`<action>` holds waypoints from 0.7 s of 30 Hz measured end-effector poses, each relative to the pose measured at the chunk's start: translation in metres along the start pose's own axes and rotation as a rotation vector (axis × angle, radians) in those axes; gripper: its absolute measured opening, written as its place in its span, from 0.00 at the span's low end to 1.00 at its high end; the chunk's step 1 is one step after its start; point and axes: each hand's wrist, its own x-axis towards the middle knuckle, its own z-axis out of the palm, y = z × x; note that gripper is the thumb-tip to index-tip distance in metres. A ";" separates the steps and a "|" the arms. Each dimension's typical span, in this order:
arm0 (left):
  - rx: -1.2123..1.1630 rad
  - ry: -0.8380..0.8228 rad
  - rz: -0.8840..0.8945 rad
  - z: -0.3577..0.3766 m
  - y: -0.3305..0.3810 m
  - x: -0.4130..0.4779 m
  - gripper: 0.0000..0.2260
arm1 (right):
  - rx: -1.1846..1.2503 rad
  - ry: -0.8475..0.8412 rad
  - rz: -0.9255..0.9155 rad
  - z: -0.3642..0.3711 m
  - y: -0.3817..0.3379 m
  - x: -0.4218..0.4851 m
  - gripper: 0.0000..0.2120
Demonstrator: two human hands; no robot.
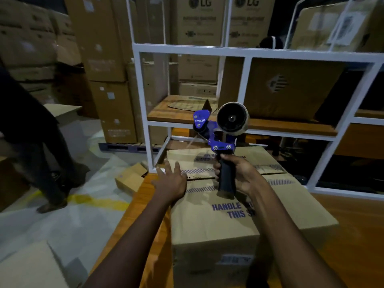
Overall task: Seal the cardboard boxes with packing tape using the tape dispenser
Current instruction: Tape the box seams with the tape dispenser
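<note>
Hidden: the blue lettering on the cardboard box (207, 229) is partly covered by the right forearm; only "HANDLE" and "THIS" are read.
Hard to make out: a pale strip trailing from the dispenser's front, above the left hand, is blurred. Whether the left palm touches the box cannot be told.
Cut off: a second person (31, 129), well left of the left hand, is cropped by the frame edge.
Right hand (239, 173): is clenched round the black handle of the tape dispenser (220, 132), which is held upright over the box top, roll uppermost.
Left hand (170, 179): is released, fingers spread and straight, at the box's top left edge.
Box seam: a dark gap between the flaps is seen between the two hands.
Surface: the box is set on a wooden table (128, 221) beneath both forearms.
Room: a white metal rack (249, 53) is placed beyond the hands, with stacked cartons (199, 38) behind it. A small open box (131, 177) is seen on the floor, left of the left hand.
</note>
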 end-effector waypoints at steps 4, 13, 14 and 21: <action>0.012 0.030 -0.021 -0.001 0.001 -0.002 0.29 | -0.221 0.101 -0.001 0.004 -0.010 0.017 0.07; 0.120 0.091 -0.105 -0.034 0.030 0.024 0.19 | -0.293 0.017 -0.072 0.010 -0.032 0.047 0.08; 0.066 0.076 -0.124 -0.032 0.032 0.025 0.21 | -0.304 0.014 -0.078 0.007 -0.036 0.051 0.08; 0.022 0.016 -0.122 -0.012 0.025 0.032 0.25 | -0.302 0.009 -0.149 -0.009 -0.048 0.078 0.09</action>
